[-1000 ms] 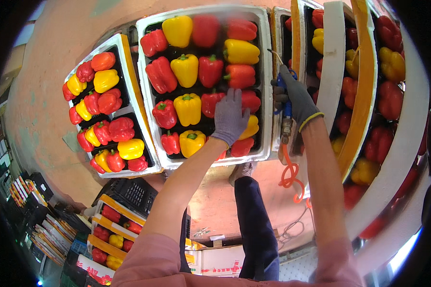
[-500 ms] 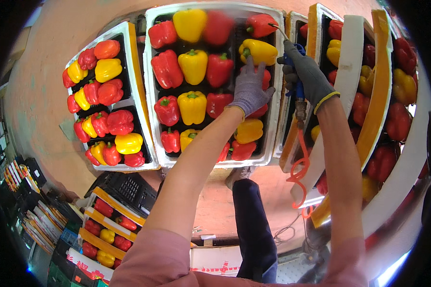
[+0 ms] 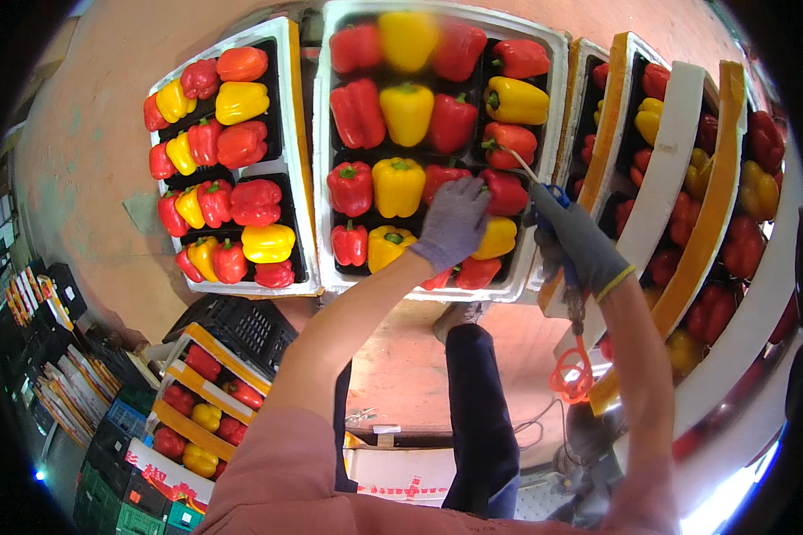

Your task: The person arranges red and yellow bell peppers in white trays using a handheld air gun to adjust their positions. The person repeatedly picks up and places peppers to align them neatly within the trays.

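Note:
A white foam crate [image 3: 558, 80] with black liners holds rows of red and yellow bell peppers in front of me. My left hand [image 3: 452, 221], in a grey glove, lies over the near right rows, fingers extended. Its fingertips touch a red bell pepper [image 3: 506, 192], and the palm partly hides neighbouring peppers. In my right hand [image 3: 573, 234], dark-gloved and closed, is a blue air blow gun [image 3: 558, 194]. Its thin metal nozzle points at another red bell pepper [image 3: 509, 143] in the right column. An orange coiled hose [image 3: 573, 373] hangs below the gun.
Another foam crate of peppers [image 3: 305, 178] stands at the left. Several pepper-filled crates [image 3: 665, 169] line the right side. Nearer left are a black plastic crate [image 3: 254, 334] and stacked pepper boxes [image 3: 214, 392]. A cable [image 3: 544, 428] lies on the floor by my leg.
My left hand has moved nearer along the right column, off the yellow pepper. The nozzle has moved from the farthest red pepper to a nearer one. The whole view has shifted.

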Tool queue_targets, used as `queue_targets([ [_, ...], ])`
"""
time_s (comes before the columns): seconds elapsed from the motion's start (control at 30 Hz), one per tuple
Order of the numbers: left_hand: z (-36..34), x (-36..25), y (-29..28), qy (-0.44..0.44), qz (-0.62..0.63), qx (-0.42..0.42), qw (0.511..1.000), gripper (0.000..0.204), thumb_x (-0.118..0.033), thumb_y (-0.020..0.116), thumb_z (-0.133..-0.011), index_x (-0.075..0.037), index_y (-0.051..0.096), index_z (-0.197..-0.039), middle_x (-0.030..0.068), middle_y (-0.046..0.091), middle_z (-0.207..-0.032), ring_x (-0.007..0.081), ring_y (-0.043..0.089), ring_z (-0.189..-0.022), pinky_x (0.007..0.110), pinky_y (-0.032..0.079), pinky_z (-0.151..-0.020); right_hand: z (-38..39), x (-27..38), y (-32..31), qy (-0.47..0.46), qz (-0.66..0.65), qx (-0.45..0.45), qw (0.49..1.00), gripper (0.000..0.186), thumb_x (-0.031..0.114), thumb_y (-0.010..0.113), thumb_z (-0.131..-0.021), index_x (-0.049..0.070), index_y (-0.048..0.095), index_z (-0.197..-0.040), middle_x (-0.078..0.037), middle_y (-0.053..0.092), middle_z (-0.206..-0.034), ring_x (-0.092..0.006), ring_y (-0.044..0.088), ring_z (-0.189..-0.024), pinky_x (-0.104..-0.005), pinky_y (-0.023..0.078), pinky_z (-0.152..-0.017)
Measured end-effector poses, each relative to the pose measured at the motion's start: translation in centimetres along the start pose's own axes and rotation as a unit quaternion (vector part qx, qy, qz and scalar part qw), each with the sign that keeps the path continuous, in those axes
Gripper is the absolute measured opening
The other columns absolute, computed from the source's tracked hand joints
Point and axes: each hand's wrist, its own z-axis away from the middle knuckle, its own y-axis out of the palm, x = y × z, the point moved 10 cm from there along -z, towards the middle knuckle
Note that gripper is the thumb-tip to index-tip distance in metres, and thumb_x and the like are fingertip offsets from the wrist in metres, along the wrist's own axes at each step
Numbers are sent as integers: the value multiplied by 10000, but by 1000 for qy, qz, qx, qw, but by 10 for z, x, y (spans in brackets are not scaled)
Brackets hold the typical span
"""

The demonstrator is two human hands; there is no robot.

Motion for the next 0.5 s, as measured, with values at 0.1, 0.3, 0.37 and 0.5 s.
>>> queue_targets([
  [0.1, 8, 43, -53, -33, -117, -89, 989, 393, -125, 650, -789, -25, 633, -1169, 187, 616, -1197, 391, 562, -1146, 491, 426, -989, -1, -19, 23, 24, -71, 5, 997, 550, 632, 581, -928, 83, 592, -898, 49, 462, -609, -49, 386, -448, -244, 359, -436],
  [0.3, -58, 84, -79, 119, -302, 7, 946, 713, -219, 762, -742, -149, 502, -1402, 153, 428, -1474, 352, 451, -1305, 506, 387, -1037, -30, -41, 107, 67, -329, 94, 937, 553, 600, 619, -920, 51, 580, -972, 34, 463, -625, -69, 400, -445, -261, 394, -442],
  [0.37, -69, 85, -67, 166, -350, 58, 920, 805, -255, 795, -721, -165, 463, -1449, 139, 406, -1506, 339, 444, -1322, 512, 386, -1049, -34, -45, 130, 92, -422, 108, 896, 555, 592, 628, -918, 45, 573, -990, 25, 470, -635, -73, 412, -448, -270, 405, -448],
  [0.5, -87, 93, -56, 147, -374, 125, 907, 904, -276, 829, -681, -181, 426, -1485, 123, 415, -1518, 321, 467, -1322, 502, 424, -1037, -36, -43, 150, 80, -451, 104, 883, 553, 581, 607, -937, 35, 563, -1017, 29, 455, -633, -76, 409, -448, -284, 410, -453],
])
